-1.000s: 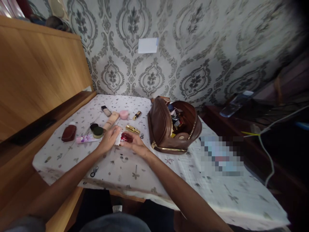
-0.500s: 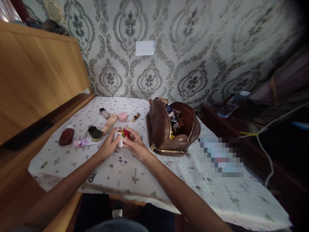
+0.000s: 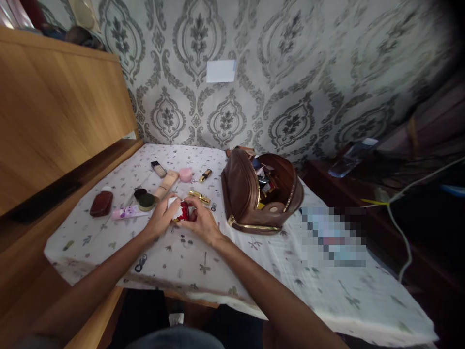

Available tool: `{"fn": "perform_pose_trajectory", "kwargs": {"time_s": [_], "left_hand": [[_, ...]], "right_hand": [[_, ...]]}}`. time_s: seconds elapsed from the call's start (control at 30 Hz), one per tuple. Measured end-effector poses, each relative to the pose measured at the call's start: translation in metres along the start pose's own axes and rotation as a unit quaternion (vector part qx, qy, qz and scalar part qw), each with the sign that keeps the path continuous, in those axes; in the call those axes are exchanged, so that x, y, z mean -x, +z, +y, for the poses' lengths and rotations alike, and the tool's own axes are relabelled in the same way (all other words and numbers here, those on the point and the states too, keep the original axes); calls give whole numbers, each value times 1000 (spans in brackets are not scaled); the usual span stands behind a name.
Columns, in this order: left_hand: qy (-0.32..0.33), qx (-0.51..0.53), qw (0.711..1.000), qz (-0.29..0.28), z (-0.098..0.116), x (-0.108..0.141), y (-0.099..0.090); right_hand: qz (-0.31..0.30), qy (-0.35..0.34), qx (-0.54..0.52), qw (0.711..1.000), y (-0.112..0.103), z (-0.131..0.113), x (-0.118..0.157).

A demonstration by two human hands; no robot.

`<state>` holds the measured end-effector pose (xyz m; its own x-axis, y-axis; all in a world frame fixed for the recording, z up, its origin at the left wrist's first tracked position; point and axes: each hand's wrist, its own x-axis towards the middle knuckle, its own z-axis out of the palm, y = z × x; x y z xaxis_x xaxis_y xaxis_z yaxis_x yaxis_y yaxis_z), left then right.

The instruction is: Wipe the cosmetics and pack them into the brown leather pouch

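Observation:
Near the middle of the patterned cloth, my left hand [image 3: 161,218] presses a white wipe [image 3: 174,208] against a small red item [image 3: 184,211]. My right hand [image 3: 202,222] grips the red item from the other side, its fingers curled round the edge. Just behind my right hand lies a gold tube [image 3: 199,197]. To the left of my hands are a dark green round jar [image 3: 146,202], a floral tube [image 3: 128,212] and a beige tube [image 3: 167,185].
An unzipped brown bag [image 3: 240,194] full of small items stands to the right. Farther back lie a pink round case [image 3: 185,174], a gold and black tube [image 3: 205,175] and a small bottle [image 3: 159,169]. A brown case [image 3: 101,203] sits at the left.
The red item has been turned between my hands, and its red side shows more. My right hand has shifted slightly, uncovering the gold tube behind it.

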<state>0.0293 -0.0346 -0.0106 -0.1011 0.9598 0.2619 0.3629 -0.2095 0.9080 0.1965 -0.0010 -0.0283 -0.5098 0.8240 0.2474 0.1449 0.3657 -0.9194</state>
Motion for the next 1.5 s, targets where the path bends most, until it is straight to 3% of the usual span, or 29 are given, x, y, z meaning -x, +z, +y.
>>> {"fn": "perform_pose_trajectory", "kwargs": {"time_s": [0.17, 0.37, 0.53, 0.73, 0.93, 1.13, 1.27, 1.37, 1.5], "left_hand": [[-46, 81, 994, 49, -12, -7, -2], [-113, 121, 986, 10, -8, -6, 3], [-78, 60, 993, -65, -1, -2, 4], [-74, 62, 988, -118, -3, 3, 1], [-27, -66, 995, -71, 1, 0, -3], [-10, -106, 994, -32, 1, 0, -6], [21, -109, 994, -20, 0, 2, -8], [44, -104, 993, -30, 2, 3, -8], [65, -104, 992, -37, 5, 5, -8]], "right_hand": [[-4, -33, 15, 999, 3, -3, 4], [36, 0, -70, 997, 9, 3, 0], [72, 27, -14, 997, 7, -1, 2], [89, -74, 48, 992, 6, 1, 3], [67, -93, 3, 993, 8, 12, -3], [18, -5, -199, 980, 10, 10, -5], [14, 5, -263, 965, 9, 10, -7], [18, -16, -232, 972, 7, 10, -7], [-8, -81, -70, 994, 5, 2, 0]]}}
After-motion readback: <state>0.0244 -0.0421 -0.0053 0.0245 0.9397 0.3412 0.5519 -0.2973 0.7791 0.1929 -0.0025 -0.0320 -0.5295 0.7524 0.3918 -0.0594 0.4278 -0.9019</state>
